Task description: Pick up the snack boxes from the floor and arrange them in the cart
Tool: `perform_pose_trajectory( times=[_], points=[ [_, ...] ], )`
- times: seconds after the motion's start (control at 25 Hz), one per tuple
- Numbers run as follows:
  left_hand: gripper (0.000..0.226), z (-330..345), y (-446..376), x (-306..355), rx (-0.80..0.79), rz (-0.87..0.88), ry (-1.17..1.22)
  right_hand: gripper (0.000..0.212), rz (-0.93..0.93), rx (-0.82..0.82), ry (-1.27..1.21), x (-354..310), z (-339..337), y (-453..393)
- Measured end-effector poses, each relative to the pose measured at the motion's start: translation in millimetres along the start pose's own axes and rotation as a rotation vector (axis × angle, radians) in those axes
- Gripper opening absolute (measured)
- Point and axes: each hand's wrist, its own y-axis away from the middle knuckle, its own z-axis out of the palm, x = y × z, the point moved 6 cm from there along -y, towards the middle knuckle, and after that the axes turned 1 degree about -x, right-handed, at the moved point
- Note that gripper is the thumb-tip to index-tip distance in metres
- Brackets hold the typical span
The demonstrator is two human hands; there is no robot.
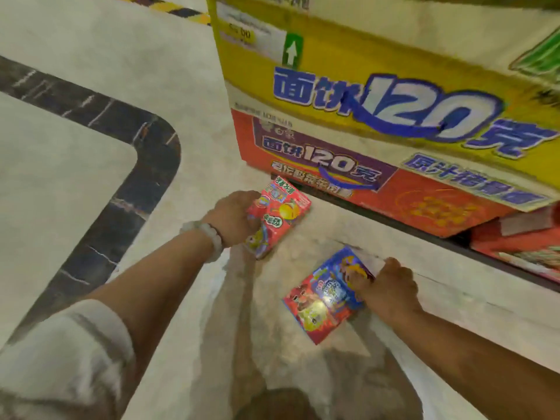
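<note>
We are gripping a pink-red cardboard snack box [277,215] in our left hand [231,218], low over the pale stone floor [181,95], while our right hand [386,287] is clutching a red-and-blue cardboard snack box [322,301] beside stacked noodle cartons [378,86].

A yellow carton [378,71] sits stacked on a red carton [409,201]. A dark curved stripe [145,165] crosses the pale floor [75,192].
</note>
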Motion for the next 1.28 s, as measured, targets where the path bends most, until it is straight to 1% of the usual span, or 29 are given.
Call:
perform_pose_trajectory(
  times=[0.04, 0.08, 0.12, 0.16, 0.24, 0.32, 0.4, 0.48, 0.56, 0.64, 0.72, 0.84, 0.92, 1.0, 1.04, 1.12, 1.16, 1.2, 1.28],
  points=[
    [0.07, 7.1, -6.4, -4.2, 0.013, -0.059, 0.079, 0.067, 0.135, -0.057, -0.078, 14.3, 5.1, 1.3],
    [0.065, 13.5, -11.4, -6.7, 0.028, -0.114, 0.115, 0.056, 0.217, -0.126, -0.167, 24.4, 10.3, 6.5],
    [0.061, 18.7, -15.0, -9.9, 0.052, -0.157, 0.105, 0.038, 0.268, -0.22, -0.268, 31.6, 19.6, 13.6],
    [0.062, 21.9, -18.0, -12.7, 0.072, -0.206, 0.044, 0.027, 0.299, -0.304, -0.356, 33.0, 28.8, 22.6],
    [0.068, 24.0, -25.0, -16.1, 0.07, -0.297, -0.094, 0.03, 0.33, -0.387, -0.457, 36.9, 46.5, 29.7],
    [0.068, 23.9, -30.3, -17.6, 0.05, -0.331, -0.15, 0.021, 0.29, -0.328, -0.554, 32.3, 52.3, 25.4],
    [0.072, 29.3, -29.2, -21.9, 0.013, -0.325, -0.1, 0.011, 0.264, -0.238, -0.69, 22.3, 48.5, 20.5],
    [0.081, 44.4, -23.1, -25.7, -0.057, -0.281, -0.036, 0.013, 0.232, -0.191, -0.728, 11.5, 43.4, 16.1],
    [0.075, 63.2, -15.6, -25.7, -0.116, -0.236, 0.052, 0.013, 0.173, -0.19, -0.741, 1.3, 46.1, 9.5],
    [0.068, 74.2, -10.9, -28.4, -0.13, -0.252, 0.191, 0.027, 0.089, -0.154, -0.601, -5.4, 48.1, 0.2],
    [0.064, 76.2, -7.6, -32.9, -0.109, -0.284, 0.319, 0.034, 0.034, -0.155, -0.581, -11.9, 48.7, -5.1],
    [0.058, 71.9, -1.4, -42.7, -0.076, -0.35, 0.577, 0.032, -0.003, -0.201, -0.78, -24.0, 43.3, -10.3],
    [0.067, 63.0, 4.7, -43.0, -0.056, -0.365, 0.805, 0.037, -0.063, -0.239, -0.861, -42.0, 33.0, -12.7],
    [0.082, 45.3, 16.2, -39.4, -0.045, -0.339, 0.987, 0.044, -0.111, -0.318, -0.947, -66.3, 24.5, -4.6],
    [0.081, 30.2, 25.1, -34.8, -0.044, -0.31, 1.036, 0.047, -0.13, -0.36, -0.975, -79.7, 18.5, 6.2],
    [0.067, -11.3, 47.3, -23.7, -0.046, -0.235, 1.081, 0.052, -0.193, -0.401, -1.0, -106.7, -5.0, 36.0],
    [0.061, -23.9, 59.7, -22.4, -0.046, -0.231, 1.103, 0.053, -0.231, -0.413, -1.002, -114.8, -13.5, 52.4],
    [0.062, -44.0, 78.5, -18.7, -0.041, -0.245, 1.129, 0.052, -0.259, -0.416, -0.973, -123.7, -30.6, 75.5],
    [0.075, -87.9, 123.0, -4.6, -0.041, -0.299, 1.157, 0.049, -0.28, -0.414, -0.926, -136.7, -69.2, 127.2]
  ],
)
